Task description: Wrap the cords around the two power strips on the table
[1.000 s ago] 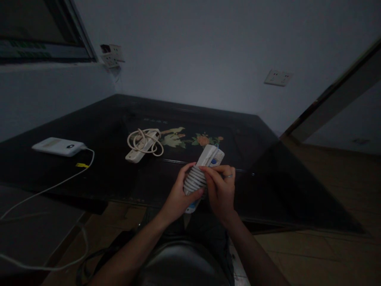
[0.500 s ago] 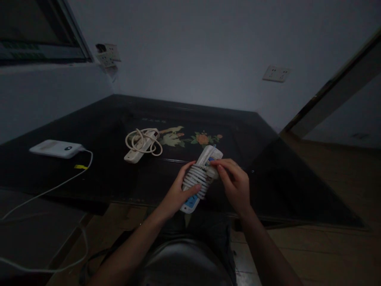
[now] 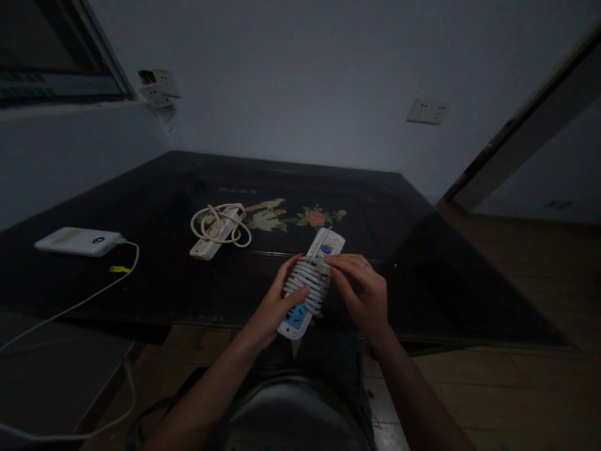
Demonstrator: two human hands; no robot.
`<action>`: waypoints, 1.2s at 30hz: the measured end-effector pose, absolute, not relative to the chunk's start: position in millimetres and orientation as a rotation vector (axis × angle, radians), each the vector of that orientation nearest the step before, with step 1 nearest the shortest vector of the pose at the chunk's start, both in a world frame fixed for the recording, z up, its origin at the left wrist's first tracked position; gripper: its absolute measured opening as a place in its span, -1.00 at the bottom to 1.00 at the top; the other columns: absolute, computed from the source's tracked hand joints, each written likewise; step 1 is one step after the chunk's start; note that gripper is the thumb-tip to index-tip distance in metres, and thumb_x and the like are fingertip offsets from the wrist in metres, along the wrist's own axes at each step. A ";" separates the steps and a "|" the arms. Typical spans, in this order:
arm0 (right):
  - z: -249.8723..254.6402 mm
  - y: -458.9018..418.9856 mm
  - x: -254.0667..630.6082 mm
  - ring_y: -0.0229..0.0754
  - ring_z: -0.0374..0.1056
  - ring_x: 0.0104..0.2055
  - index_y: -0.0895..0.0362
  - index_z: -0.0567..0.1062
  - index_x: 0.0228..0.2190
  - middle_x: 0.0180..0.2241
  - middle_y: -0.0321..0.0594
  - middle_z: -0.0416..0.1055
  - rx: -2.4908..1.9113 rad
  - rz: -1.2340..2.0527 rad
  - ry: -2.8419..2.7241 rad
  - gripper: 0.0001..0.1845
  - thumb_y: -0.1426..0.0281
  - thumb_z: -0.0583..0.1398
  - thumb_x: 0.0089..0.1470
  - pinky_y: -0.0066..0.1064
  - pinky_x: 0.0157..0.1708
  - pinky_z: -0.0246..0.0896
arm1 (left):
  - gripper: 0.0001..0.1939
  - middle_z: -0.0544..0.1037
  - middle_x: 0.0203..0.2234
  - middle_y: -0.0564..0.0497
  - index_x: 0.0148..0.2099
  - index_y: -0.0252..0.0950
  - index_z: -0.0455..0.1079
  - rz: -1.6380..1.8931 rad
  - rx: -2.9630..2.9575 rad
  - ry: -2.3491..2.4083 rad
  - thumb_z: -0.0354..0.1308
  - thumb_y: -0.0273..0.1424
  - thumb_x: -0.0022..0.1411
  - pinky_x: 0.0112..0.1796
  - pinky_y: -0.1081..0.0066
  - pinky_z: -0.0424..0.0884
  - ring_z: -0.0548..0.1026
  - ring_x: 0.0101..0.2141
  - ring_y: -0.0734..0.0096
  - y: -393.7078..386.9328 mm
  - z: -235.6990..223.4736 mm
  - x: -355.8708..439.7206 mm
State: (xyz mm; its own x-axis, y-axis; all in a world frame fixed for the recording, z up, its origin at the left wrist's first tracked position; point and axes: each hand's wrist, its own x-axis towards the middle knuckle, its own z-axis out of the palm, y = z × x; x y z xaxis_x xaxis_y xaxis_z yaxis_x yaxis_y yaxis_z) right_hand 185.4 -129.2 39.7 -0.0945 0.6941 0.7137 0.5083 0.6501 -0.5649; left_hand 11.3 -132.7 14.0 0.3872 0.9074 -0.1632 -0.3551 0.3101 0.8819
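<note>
A white power strip (image 3: 295, 318) with blue socket faces is held tilted over the table's front edge. Its white cord (image 3: 305, 282) is wound round the middle in several tight turns. My left hand (image 3: 277, 304) is wrapped round the strip and coil from the left, the thumb lying across the turns. From the right, the fingertips of my right hand (image 3: 364, 291) pinch a pale, plug-like end of the cord (image 3: 323, 265) against the top of the coil. Dim light blurs its exact shape. Beyond the coil, a blue round button (image 3: 325, 249) shows on the strip's far end.
On the dark table (image 3: 375, 232) lies another white power strip (image 3: 204, 249) with a loosely looped cord. A white power bank-like device (image 3: 79, 241) with a cable sits at the left, near a yellow tag (image 3: 119, 269). Wall sockets (image 3: 428, 111) are behind.
My right hand has brought the plug-like end in against the coil, uncovering the blue button. The strip has turned slightly, showing more of its blue sockets. The view has shifted a little.
</note>
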 end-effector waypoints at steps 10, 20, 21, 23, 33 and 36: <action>26.5 -130.8 178.8 -0.11 0.39 -0.12 0.05 0.51 -0.19 -0.21 -0.16 0.52 -1.010 0.264 -1.657 -0.77 0.48 0.11 0.15 -0.19 -0.11 0.30 | -0.22 0.39 0.02 -0.15 0.29 0.02 -0.04 0.956 0.838 0.791 0.26 -0.27 0.10 -0.51 0.31 0.52 0.57 -0.48 0.29 -130.3 8.3 14.6; -1.7 -148.4 186.1 -0.08 0.34 0.04 0.05 0.46 -0.07 0.00 -0.13 0.42 -1.144 0.700 -1.137 -0.70 0.29 0.12 0.17 -0.17 0.02 0.27 | -0.16 0.43 0.03 -0.17 0.30 -0.04 -0.05 1.013 0.759 0.775 0.28 -0.19 0.05 -0.33 0.24 0.52 0.58 -0.29 0.12 -130.6 -6.2 15.4; -7.1 -154.6 181.7 -0.08 0.33 0.05 0.05 0.44 -0.04 0.02 -0.12 0.41 -1.146 0.761 -1.097 -0.67 0.27 0.13 0.16 -0.17 0.01 0.28 | -0.17 0.42 0.05 -0.16 0.29 -0.07 0.00 1.053 0.739 0.785 0.29 -0.18 0.04 -0.26 0.25 0.50 0.56 -0.21 0.11 -130.7 -7.8 16.9; -17.4 -167.6 169.5 -0.07 0.28 0.11 0.03 0.36 0.04 0.09 -0.11 0.34 -1.122 0.897 -1.069 -0.59 0.26 0.15 0.14 -0.18 0.02 0.29 | -0.19 0.40 0.08 -0.14 0.27 -0.11 0.06 1.125 0.711 0.807 0.31 -0.18 0.02 -0.13 0.29 0.45 0.50 -0.07 0.12 -130.7 -10.4 20.8; -21.1 -175.4 142.5 -0.02 0.07 0.26 0.02 0.08 0.22 0.25 -0.10 0.09 -1.089 0.997 -1.168 -0.03 0.36 0.38 -0.16 -0.19 0.17 0.12 | -0.08 0.25 0.21 -0.04 0.33 0.00 -0.12 1.212 0.716 0.712 0.32 -0.24 0.03 0.10 0.30 0.25 0.28 0.16 0.18 -143.3 -14.9 37.8; -22.2 -171.8 146.1 0.00 0.11 0.23 0.07 0.16 0.17 0.20 -0.07 0.17 -1.139 0.921 -1.197 -0.08 0.37 0.40 -0.20 -0.18 0.16 0.12 | -0.22 0.23 0.22 -0.05 0.29 -0.04 -0.02 1.272 0.758 0.680 0.25 -0.18 0.09 0.12 0.30 0.23 0.26 0.17 0.19 -145.0 -15.6 36.8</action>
